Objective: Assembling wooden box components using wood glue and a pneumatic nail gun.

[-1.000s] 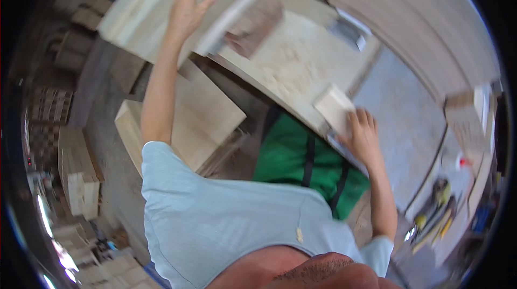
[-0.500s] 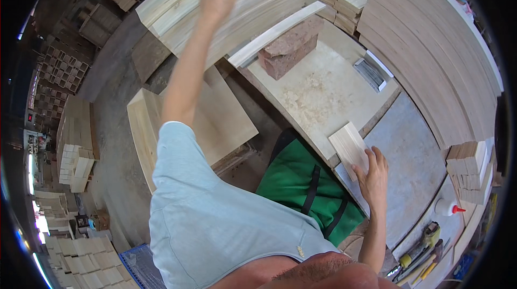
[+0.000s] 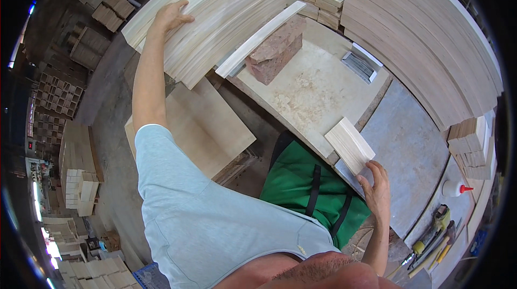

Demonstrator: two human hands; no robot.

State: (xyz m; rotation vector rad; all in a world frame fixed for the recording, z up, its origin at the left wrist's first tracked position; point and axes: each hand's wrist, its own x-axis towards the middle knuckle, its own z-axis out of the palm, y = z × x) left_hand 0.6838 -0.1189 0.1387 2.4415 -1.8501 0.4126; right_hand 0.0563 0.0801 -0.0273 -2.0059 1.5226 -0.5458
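Observation:
At the upper left my left hand (image 3: 171,17) reaches over a tall stack of pale wooden boards (image 3: 226,22). Its fingers and thumb are spread against the boards' upper edges, and no board is lifted from the stack. My right hand (image 3: 377,187) is at the near end of a short wooden board (image 3: 350,145), thumb and fingers apart. The fingertips lie close to the board's end; whether they touch it I cannot tell. This board lies flat across the join between the pale worktop (image 3: 307,92) and a grey metal plate (image 3: 406,143).
A reddish stone block (image 3: 276,52) with a long strip (image 3: 258,38) against it stands on the worktop, near sawdust. Tall boards (image 3: 420,36) rise along the right. A glue bottle (image 3: 455,188) and hand tools (image 3: 436,230) lie at lower right. Green cloth (image 3: 304,186) hangs below.
My left hand has moved down and left onto the board stack, and its blur has gone. My right hand has slid back slightly toward the short board's near end. The whole view has shifted a little.

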